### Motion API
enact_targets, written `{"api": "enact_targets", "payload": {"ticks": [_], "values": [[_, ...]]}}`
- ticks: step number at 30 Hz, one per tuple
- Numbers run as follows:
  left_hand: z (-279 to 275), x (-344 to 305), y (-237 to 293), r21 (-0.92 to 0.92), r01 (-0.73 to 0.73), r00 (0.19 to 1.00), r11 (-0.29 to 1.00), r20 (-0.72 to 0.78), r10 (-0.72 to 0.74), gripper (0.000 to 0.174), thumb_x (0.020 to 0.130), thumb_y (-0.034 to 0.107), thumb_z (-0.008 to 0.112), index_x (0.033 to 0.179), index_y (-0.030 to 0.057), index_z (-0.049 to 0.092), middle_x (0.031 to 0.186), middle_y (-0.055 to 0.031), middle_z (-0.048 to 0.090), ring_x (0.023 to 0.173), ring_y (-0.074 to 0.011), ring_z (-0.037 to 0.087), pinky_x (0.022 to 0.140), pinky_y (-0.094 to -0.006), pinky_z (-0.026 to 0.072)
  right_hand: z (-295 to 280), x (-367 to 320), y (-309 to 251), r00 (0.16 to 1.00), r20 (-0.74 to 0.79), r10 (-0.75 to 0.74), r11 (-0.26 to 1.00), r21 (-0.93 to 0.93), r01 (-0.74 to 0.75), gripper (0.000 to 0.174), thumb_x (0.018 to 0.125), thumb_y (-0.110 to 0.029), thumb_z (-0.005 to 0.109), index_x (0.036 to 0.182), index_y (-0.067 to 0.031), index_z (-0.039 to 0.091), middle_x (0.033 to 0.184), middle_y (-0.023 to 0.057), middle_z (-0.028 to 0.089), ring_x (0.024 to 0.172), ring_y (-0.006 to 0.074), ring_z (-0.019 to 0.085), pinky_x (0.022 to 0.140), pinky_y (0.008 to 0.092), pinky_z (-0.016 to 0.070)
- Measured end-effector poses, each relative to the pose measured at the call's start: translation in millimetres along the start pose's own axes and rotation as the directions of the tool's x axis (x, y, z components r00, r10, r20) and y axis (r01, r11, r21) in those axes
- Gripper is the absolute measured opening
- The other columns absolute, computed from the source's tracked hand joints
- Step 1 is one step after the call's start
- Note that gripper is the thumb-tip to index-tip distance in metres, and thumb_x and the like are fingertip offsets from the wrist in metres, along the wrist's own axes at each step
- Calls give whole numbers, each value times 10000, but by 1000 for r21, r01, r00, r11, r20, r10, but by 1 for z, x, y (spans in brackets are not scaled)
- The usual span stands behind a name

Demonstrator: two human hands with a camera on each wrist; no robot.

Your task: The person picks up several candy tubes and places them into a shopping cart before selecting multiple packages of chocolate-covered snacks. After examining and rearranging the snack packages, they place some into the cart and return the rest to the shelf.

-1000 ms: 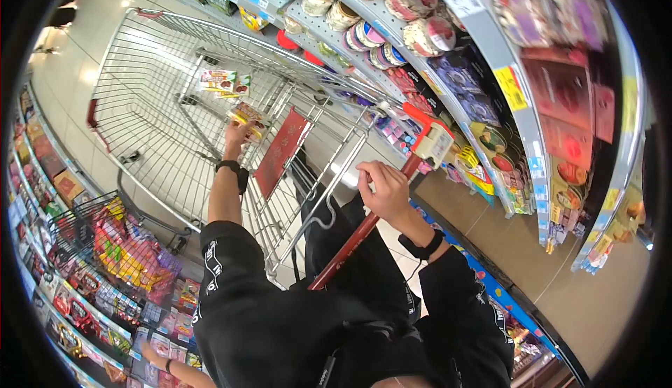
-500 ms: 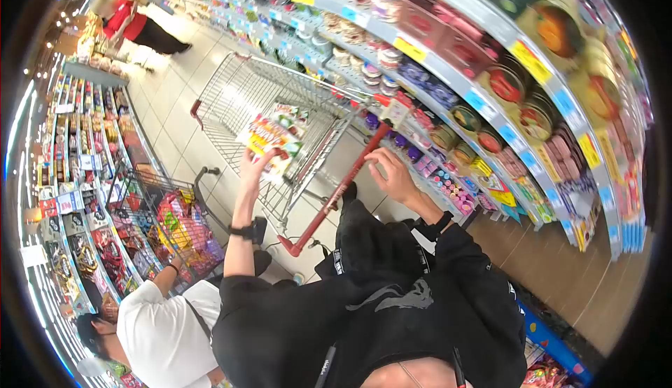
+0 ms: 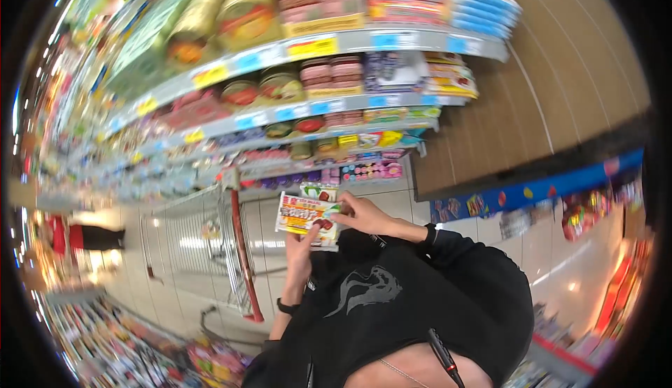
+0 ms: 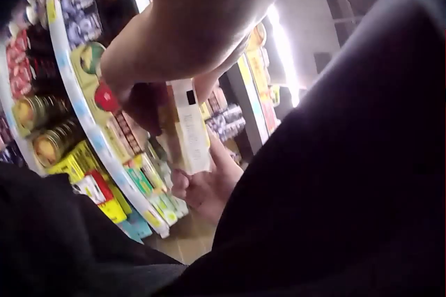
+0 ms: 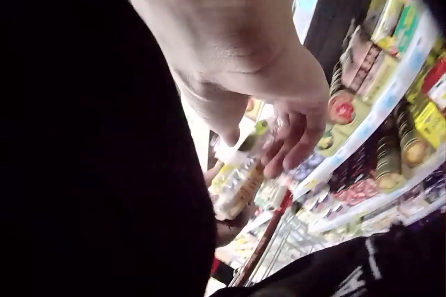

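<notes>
My left hand (image 3: 299,256) grips a small stack of printed snack packs (image 3: 297,214) in front of my chest, thumb over the front. The foremost pack is white and yellow with red lettering and dark red pictures; a green-and-white one (image 3: 319,191) shows behind it. My right hand (image 3: 371,218) pinches the right edge of the stack between thumb and fingers. In the left wrist view, a pale printed side of a pack (image 4: 189,130) with a black square faces the camera. The right wrist view shows thumb and fingers about the packs (image 5: 238,178), partly covering them.
Left of me stands a shopping cart (image 3: 189,237) with a red handle (image 3: 245,262). Shelves (image 3: 294,45) of tins and boxed sweets run along the front. A person in red and black (image 3: 84,237) stands far left. At right is a blue display edge (image 3: 539,186).
The view has swung right toward the shelf. My left hand has lifted the packs out of the cart to my chest, and my right hand has left the cart handle for them.
</notes>
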State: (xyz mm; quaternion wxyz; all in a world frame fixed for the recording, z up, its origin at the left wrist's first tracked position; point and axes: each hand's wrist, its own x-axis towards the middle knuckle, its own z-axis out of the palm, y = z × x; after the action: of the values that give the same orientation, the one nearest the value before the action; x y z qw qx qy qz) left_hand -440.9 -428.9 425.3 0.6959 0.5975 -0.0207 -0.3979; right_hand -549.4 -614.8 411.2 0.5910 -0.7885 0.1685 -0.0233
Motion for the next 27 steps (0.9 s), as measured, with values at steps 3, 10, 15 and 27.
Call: {"api": "enact_targets", "payload": {"ticks": [3,10,15,27], "values": [[55,18,-6,183,35,978,983,194,-71,425,855,85,724,1219,-11,525,1129,-89,641,974,-146,626,833,-294,506,-34,-41,26,964,-104,245,930,306,-204,449,895,-319,701,1139,5,509,854,92,660,738,135,620,626,286,489],[126,35,0,255,-39,864,966,494,-96,514,852,86,725,1286,-28,473,1198,-108,609,1029,-152,609,889,-289,493,-78,-107,42,856,-453,249,781,617,100,430,896,-227,706,1185,3,486,960,86,667,842,110,633,661,266,516],[136,49,13,266,-90,833,960,548,-74,628,862,53,688,1402,-32,379,1323,-129,540,1179,-178,543,1004,-318,432,-100,-120,39,686,-674,275,706,626,332,351,934,-156,643,1212,-44,460,980,75,676,854,102,631,750,255,499],[73,87,71,259,-198,818,945,575,14,578,873,2,636,1401,-44,406,1362,-130,512,1197,-178,525,1034,-310,390,-200,-96,-11,253,-959,127,858,234,457,386,973,-137,576,1309,19,465,1033,91,679,932,97,646,835,240,511]]}}
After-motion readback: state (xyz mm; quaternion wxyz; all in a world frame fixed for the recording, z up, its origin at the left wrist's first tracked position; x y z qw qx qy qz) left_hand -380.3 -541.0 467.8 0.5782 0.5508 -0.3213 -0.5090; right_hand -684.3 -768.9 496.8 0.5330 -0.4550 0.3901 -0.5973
